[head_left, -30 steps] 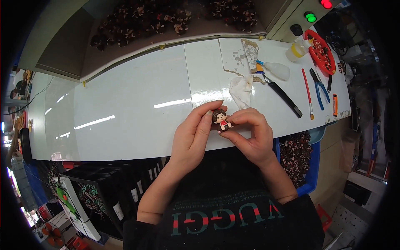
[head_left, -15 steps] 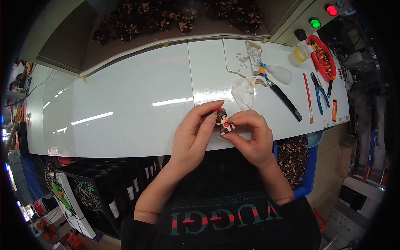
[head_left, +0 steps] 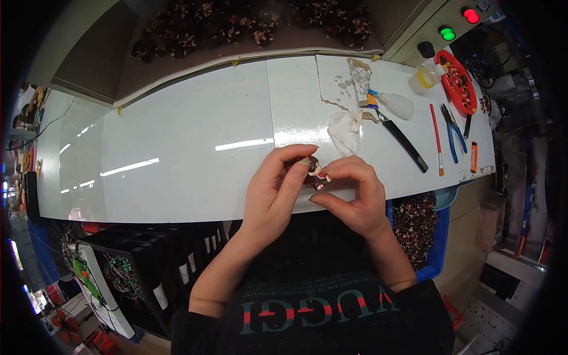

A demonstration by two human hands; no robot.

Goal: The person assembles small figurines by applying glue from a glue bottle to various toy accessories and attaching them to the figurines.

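Note:
A small doll figurine [head_left: 318, 173] with dark brown hair, a pale face and a red patch on its chest is held up over the table's near edge. My left hand [head_left: 277, 183] is closed on its head, thumb in front and fingers behind. From the other side my right hand [head_left: 358, 192] curls around the figurine's body. The right index fingertip touches its side, while the thumb tip lies just below its feet. My palms and fingers hide part of the figurine's back.
On the white table [head_left: 189, 142] to the right lie a white cloth [head_left: 345, 131], a black-handled knife [head_left: 405, 145], a squeeze bottle [head_left: 396, 105], a red brush [head_left: 436, 139] and blue pliers [head_left: 454, 135]. A red tray [head_left: 442, 56], a blue bin [head_left: 439, 260] and a shelf [head_left: 177, 65] hold several small parts.
The figurine has turned and tilted slightly in my fingers. My right thumb has slipped from its feet to just below them. The left hand has barely moved.

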